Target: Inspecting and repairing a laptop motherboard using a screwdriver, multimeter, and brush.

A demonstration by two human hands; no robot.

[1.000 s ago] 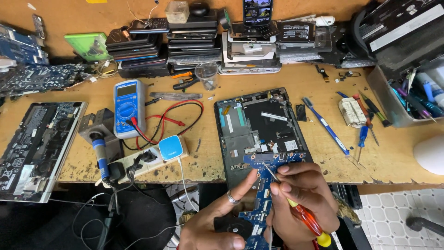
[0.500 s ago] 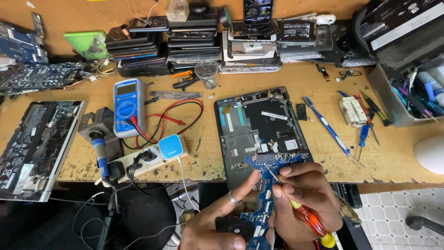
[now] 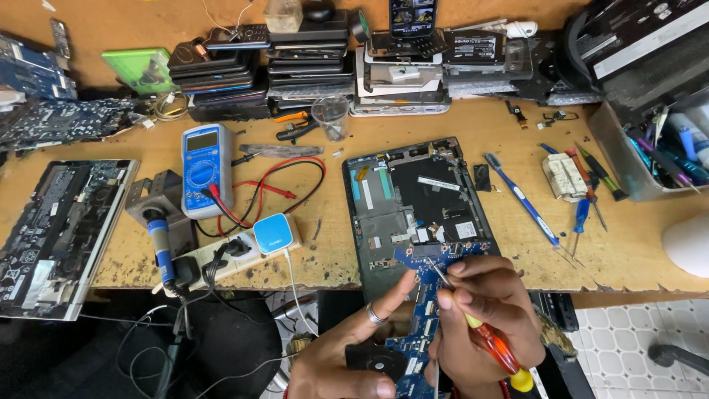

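A blue circuit board [image 3: 421, 310] with a black round fan at its near end is held over the near edge of an opened laptop base [image 3: 417, 207]. My left hand [image 3: 347, 351], with a ring on one finger, grips the board from the left and below. My right hand [image 3: 484, 318] is closed on a screwdriver [image 3: 491, 347] with an orange and yellow handle. Its metal tip touches the upper part of the board.
A blue multimeter [image 3: 205, 168] with red and black leads, a power strip [image 3: 221, 255] and a soldering iron stand lie at left. Another open laptop [image 3: 59, 229] sits far left. Stacked phones and devices [image 3: 310, 52] line the back. Screwdrivers and a brush [image 3: 521, 199] lie at right.
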